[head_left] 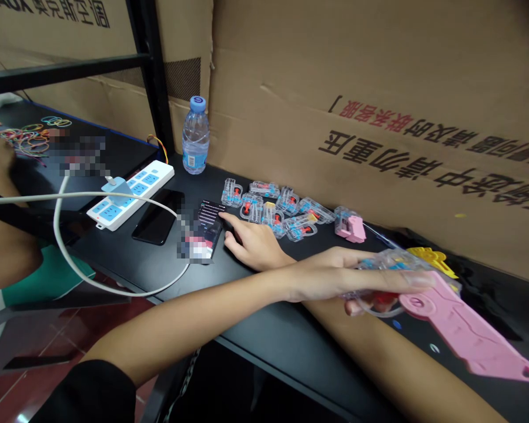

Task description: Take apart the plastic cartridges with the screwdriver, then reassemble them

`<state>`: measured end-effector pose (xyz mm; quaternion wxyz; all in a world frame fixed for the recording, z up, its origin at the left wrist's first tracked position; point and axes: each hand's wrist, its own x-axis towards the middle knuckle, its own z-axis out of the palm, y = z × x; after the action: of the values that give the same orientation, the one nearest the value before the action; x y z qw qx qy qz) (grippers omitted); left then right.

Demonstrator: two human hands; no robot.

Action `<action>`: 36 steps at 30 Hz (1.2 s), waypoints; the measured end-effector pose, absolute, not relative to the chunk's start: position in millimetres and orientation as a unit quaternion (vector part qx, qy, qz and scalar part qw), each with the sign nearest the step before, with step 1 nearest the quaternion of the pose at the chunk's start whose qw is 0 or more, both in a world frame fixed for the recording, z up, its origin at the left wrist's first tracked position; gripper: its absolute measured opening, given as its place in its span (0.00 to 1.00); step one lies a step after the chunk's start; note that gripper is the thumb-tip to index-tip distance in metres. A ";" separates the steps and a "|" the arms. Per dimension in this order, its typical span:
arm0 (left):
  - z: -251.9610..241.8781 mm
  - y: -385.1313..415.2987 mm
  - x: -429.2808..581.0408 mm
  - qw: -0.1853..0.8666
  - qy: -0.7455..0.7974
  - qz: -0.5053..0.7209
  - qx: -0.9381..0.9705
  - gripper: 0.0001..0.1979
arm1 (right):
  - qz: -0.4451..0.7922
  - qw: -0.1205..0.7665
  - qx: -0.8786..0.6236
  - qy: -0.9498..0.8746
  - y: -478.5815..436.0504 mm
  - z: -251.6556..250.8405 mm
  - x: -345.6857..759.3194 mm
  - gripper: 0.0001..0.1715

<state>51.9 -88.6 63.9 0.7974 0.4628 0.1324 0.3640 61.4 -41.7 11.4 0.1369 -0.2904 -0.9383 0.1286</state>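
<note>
My forearms cross, the left one lying over the right. At the right, my left hand [330, 276] grips a toy gun [471, 335] with a clear plastic body, blue and red inner parts and a long pink piece pointing to the lower right. Some of its fingers are hidden behind the toy. Further left, my right hand [258, 244] reaches to a phone [211, 216] with a lit screen on the table. Its index finger is stretched out onto the screen edge, the other fingers loosely bent and holding nothing.
Several clear toy gun bodies [273, 217] lie behind my right hand, beside one with a pink part [350, 226]. Yellow plastic pieces [432, 258] lie rightward. A water bottle [196, 138], power strip [158, 173], dark phone [158, 217] and white cable [57, 217] occupy the left. Another person's arm [4, 247] shows.
</note>
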 end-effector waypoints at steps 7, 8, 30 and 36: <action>69.1 -90.3 47.9 0.804 0.121 0.356 0.461 0.24 | 0.134 0.151 -0.277 -0.940 -41.8 10.0 62.2 0.32; 69.2 -89.9 48.1 0.804 0.124 0.351 0.463 0.25 | 0.136 0.155 -0.266 -0.942 -41.9 9.9 63.0 0.31; 66.4 -89.6 51.8 0.800 0.136 0.356 0.463 0.27 | 0.125 0.132 -0.296 -0.938 -39.5 9.7 61.3 0.34; 66.0 -87.9 52.7 0.805 0.132 0.353 0.458 0.28 | 0.135 0.133 -0.301 -0.935 -38.8 8.7 61.3 0.37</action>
<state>52.7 -87.9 66.0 0.8051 0.4576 0.1322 0.3533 61.3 -38.8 8.7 0.1333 -0.3008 -0.9347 0.1348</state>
